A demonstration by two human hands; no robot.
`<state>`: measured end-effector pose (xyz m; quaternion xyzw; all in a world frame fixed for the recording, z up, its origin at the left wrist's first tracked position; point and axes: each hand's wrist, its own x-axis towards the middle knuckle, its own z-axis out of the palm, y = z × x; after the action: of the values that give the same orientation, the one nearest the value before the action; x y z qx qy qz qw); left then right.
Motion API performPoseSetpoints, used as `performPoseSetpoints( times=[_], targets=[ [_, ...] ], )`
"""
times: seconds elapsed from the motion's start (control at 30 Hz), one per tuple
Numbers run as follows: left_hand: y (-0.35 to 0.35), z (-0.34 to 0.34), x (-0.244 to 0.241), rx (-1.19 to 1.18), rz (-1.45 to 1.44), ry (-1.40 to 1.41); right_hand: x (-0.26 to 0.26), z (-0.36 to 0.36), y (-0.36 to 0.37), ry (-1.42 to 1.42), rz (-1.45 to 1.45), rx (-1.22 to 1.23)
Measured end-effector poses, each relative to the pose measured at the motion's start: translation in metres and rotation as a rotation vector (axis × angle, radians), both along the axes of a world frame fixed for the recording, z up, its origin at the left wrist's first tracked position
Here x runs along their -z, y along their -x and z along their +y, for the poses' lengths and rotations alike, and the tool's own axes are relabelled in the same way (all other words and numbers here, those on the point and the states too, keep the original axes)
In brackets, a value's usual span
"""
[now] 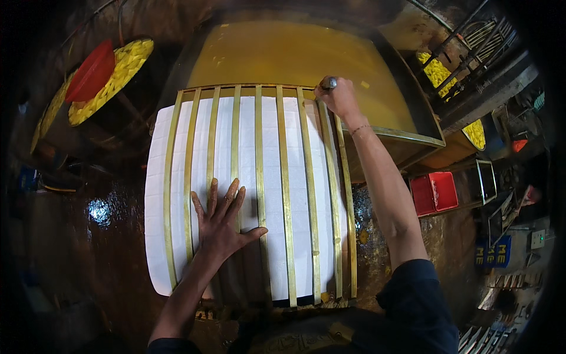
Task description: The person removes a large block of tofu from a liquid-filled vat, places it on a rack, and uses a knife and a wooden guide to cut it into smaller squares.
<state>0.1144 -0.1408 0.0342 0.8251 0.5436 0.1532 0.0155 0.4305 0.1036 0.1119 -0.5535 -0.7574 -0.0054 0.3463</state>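
Before me a rack of long yellowish slats (284, 190) lies over a stack of white sheets or blocks (154, 177) whose material I cannot tell. My left hand (221, 221), fingers spread, rests palm down over the slats left of the middle. At the rack's far right corner my right hand (338, 95) is closed around a tool with a rounded metal end (330, 82); the rest of the tool is hidden by the fist. Beyond the rack's far rail spreads a vat of cloudy yellow liquid (283, 53), with small yellow pieces floating in it.
A red basin (90, 73) sits on a round container heaped with yellow pieces (132, 57) at the left. To the right are the vat's metal rim (398, 135), a red crate (443, 191) and more yellow pieces (437, 73). The dark floor (119, 248) looks wet.
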Motion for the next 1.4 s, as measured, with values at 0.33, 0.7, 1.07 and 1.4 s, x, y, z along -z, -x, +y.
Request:
performPoseSetpoints(
  times=[0.33, 0.7, 1.07, 1.4],
  targets=[
    [0.001, 0.002, 0.015, -0.055, -0.003, 0.002, -0.002, -0.244, -0.015, 0.245, 0.061, -0.096],
    [0.009, 0.007, 0.027, 0.028, -0.049, -0.179, -0.047, -0.390, 0.013, 0.645, 0.165, -0.085],
    [0.003, -0.001, 0.003, -0.058, -0.052, -0.051, -0.029, -0.043, 0.046, -0.060, 0.151, -0.078],
    [0.005, 0.002, 0.013, -0.070, -0.125, -0.092, -0.011, -0.151, 0.041, 0.368, 0.027, -0.120]
  ],
)
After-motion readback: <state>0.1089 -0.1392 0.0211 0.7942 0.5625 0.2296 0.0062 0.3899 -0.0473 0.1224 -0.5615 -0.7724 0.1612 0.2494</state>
